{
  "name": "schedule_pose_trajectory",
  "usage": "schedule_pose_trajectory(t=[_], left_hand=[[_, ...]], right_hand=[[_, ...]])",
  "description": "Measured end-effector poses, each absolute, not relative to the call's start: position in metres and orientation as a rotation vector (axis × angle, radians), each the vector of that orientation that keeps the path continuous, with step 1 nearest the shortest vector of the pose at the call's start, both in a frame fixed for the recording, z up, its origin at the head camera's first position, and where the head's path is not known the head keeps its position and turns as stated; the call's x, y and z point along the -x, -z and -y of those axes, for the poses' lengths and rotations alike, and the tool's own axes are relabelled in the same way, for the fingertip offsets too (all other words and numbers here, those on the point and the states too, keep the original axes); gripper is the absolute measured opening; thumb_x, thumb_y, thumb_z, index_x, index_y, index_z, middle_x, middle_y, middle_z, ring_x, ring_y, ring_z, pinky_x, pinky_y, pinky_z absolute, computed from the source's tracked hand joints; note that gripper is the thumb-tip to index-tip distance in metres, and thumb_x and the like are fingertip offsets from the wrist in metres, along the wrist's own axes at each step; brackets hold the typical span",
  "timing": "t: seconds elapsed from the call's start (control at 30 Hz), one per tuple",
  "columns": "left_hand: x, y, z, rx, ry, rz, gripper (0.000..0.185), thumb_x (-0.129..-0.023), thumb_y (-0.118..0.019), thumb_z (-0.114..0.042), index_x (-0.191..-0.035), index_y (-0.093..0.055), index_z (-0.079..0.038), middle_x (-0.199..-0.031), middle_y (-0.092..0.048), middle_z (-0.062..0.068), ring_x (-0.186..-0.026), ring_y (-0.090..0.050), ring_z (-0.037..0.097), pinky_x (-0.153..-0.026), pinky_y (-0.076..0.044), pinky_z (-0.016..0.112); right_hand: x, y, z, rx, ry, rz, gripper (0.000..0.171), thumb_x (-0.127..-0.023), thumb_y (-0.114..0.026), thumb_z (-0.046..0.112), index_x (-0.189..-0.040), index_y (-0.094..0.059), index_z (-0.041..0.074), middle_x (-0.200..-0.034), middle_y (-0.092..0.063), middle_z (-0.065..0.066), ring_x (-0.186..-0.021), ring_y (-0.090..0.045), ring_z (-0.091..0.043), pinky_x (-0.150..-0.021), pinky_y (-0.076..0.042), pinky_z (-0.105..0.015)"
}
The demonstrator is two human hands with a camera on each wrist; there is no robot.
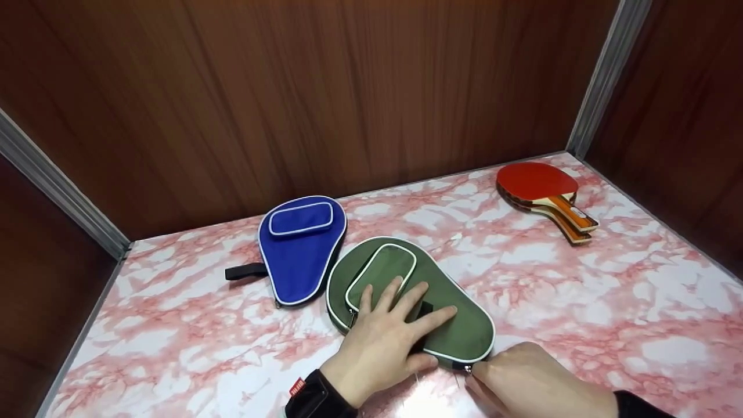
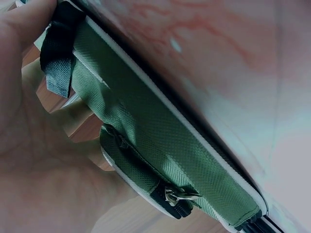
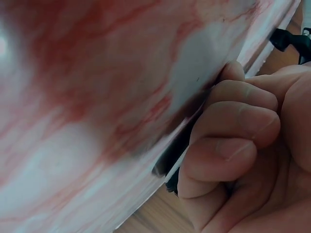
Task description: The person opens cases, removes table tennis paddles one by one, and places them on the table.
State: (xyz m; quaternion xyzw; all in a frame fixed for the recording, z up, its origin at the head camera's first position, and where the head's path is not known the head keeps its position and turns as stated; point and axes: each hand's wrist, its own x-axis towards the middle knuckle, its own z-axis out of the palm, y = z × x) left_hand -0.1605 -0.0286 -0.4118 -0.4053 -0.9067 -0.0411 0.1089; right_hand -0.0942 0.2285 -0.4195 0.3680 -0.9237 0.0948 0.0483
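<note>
A green table tennis racket case [image 1: 464, 328] with white piping lies on the table, its small pocket [image 1: 386, 267] facing up. My left hand [image 1: 386, 342] rests on it with the fingers spread over the pocket and middle. At the case's narrow end my right hand [image 1: 522, 374] pinches the zipper pull [image 1: 468, 368]; the fingertips hide part of it. In the right wrist view that hand's fingers [image 3: 221, 158] are curled, close to the tabletop. The left wrist view shows the case's side [image 2: 160, 116], a black strap [image 2: 60, 48] and the pocket's metal zipper pull [image 2: 177, 195].
A blue racket case [image 1: 302, 264] with a black strap [image 1: 246, 271] lies left of the green one. Two stacked table tennis rackets [image 1: 537, 181], red side up, lie at the back right. Brown wood-look panels [image 1: 348, 104] enclose the marble-patterned table [image 1: 191, 325].
</note>
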Motion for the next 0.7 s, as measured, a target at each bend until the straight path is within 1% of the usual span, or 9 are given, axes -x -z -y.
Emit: schedule_pose_trajectory(t=[0.13, 0.27, 0.33, 0.43, 0.53, 0.6, 0.7], left_hand=[[0.161, 0.412, 0.029, 1.195, 0.130, 2.663, 0.080, -0.095, -0.079, -0.061, -0.166, -0.044, -0.052, -0.174, -0.041, 0.005, -0.158, -0.038, 0.045, -0.113, -0.037, 0.079], [0.160, 0.412, 0.028, 1.194, 0.133, 2.665, 0.082, -0.094, -0.079, -0.061, -0.167, -0.043, -0.050, -0.174, -0.041, 0.006, -0.158, -0.038, 0.046, -0.113, -0.037, 0.080], [0.160, 0.412, 0.028, 1.187, 0.130, 2.665, 0.087, -0.093, -0.081, -0.062, -0.169, -0.042, -0.047, -0.173, -0.041, 0.007, -0.158, -0.038, 0.046, -0.113, -0.037, 0.079], [0.159, 0.412, 0.026, 1.175, 0.107, 2.679, 0.095, -0.091, -0.083, -0.062, -0.171, -0.040, -0.038, -0.173, -0.042, 0.007, -0.159, -0.036, 0.045, -0.114, -0.037, 0.078], [0.159, 0.412, 0.026, 1.166, 0.082, 2.695, 0.097, -0.091, -0.083, -0.062, -0.171, -0.041, -0.030, -0.173, -0.043, 0.006, -0.160, -0.035, 0.043, -0.115, -0.037, 0.077], [0.160, 0.411, 0.026, 1.165, 0.075, 2.699, 0.095, -0.091, -0.084, -0.062, -0.170, -0.043, -0.028, -0.172, -0.043, 0.006, -0.160, -0.036, 0.043, -0.115, -0.037, 0.077], [0.160, 0.411, 0.026, 1.167, 0.086, 2.691, 0.094, -0.090, -0.086, -0.060, -0.169, -0.047, -0.027, -0.171, -0.045, 0.006, -0.159, -0.037, 0.043, -0.115, -0.037, 0.077]], right_hand=[[0.095, 0.420, -0.228, -1.130, -0.337, 2.814, 0.037, -0.107, -0.072, 0.027, -0.073, -0.055, 0.029, -0.059, -0.042, 0.021, -0.054, -0.048, 0.004, -0.049, -0.037, -0.026], [0.095, 0.417, -0.230, -1.130, -0.404, 2.869, 0.036, -0.108, -0.071, 0.029, -0.074, -0.058, 0.029, -0.060, -0.043, 0.022, -0.056, -0.049, 0.003, -0.050, -0.038, -0.026], [0.095, 0.413, -0.233, -1.124, -0.418, 2.904, 0.034, -0.107, -0.072, 0.031, -0.076, -0.059, 0.029, -0.061, -0.044, 0.022, -0.056, -0.050, 0.002, -0.051, -0.039, -0.027], [0.097, 0.409, -0.238, -1.124, -0.448, 2.917, 0.031, -0.107, -0.073, 0.037, -0.079, -0.062, 0.031, -0.063, -0.045, 0.024, -0.059, -0.051, 0.003, -0.053, -0.041, -0.028], [0.099, 0.405, -0.242, -1.090, -0.497, 2.942, 0.029, -0.108, -0.071, 0.044, -0.082, -0.064, 0.033, -0.065, -0.045, 0.026, -0.061, -0.052, 0.004, -0.056, -0.043, -0.029], [0.101, 0.403, -0.245, -1.050, -0.472, 2.923, 0.033, -0.108, -0.069, 0.048, -0.079, -0.064, 0.034, -0.064, -0.045, 0.028, -0.060, -0.051, 0.004, -0.056, -0.044, -0.031], [0.107, 0.402, -0.249, -0.945, -0.359, 2.873, 0.043, -0.108, -0.068, 0.050, -0.069, -0.060, 0.035, -0.060, -0.044, 0.027, -0.054, -0.049, 0.002, -0.052, -0.043, -0.035]])
